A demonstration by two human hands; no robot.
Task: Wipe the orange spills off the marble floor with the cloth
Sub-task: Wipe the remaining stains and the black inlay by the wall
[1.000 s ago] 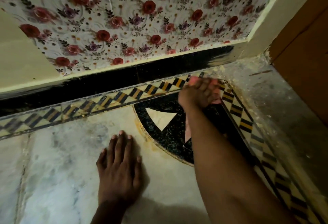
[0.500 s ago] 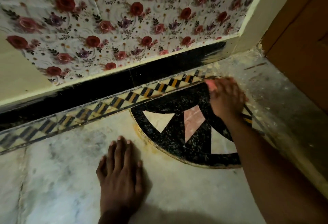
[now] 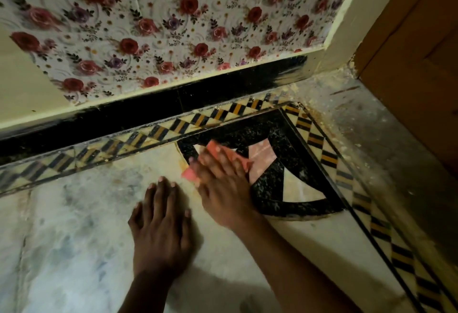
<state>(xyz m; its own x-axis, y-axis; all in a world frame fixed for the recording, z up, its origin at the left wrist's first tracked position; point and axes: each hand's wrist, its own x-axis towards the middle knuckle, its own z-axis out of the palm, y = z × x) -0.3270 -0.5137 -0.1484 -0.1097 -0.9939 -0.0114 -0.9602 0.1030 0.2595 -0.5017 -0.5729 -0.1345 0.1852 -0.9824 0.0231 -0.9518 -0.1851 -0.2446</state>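
My right hand (image 3: 224, 189) is pressing the cloth (image 3: 218, 158) flat onto the floor (image 3: 74, 250) at frame centre, fingers spread and fairly straight over it, motion-blurred. The pink-orange cloth is showing past my fingertips and at the left side of the hand, lying on the left edge of the black inlay (image 3: 272, 189), where it is meeting the pale marble. My left hand (image 3: 161, 231) is resting palm-down on the marble just left of the right hand, fingers straight and together, its grip holding nothing. Orange spills (image 3: 183, 161) are showing as a yellowish stain along the inlay's curved rim beside the cloth, with more yellow smearing on the checkered border (image 3: 153, 134) in the middle left. The floral wall (image 3: 173, 23) is filling the top of the frame; the brown door (image 3: 416, 70) is sitting at the upper right.
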